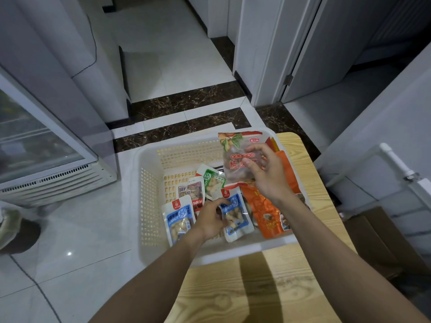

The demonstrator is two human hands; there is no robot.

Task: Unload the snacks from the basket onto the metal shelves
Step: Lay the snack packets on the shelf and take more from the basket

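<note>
Head view. Perforated white basket (177, 142) on wooden table (221, 299), overhanging its left edge, within easy reach of both arms. Right hand (268, 176): fingers and thumb pinching clear packet (235, 145), raised over the far right corner, apparently to lift it free of the pile. Left hand (211, 220): fingers curled on upper edge of blue peanut packet (235, 217) lying in the basket, probably next out. Also inside: second blue packet (178, 220), green packet (213, 180), red packet (197, 194), orange packets (265, 210). Metal shelves not in view.
</note>
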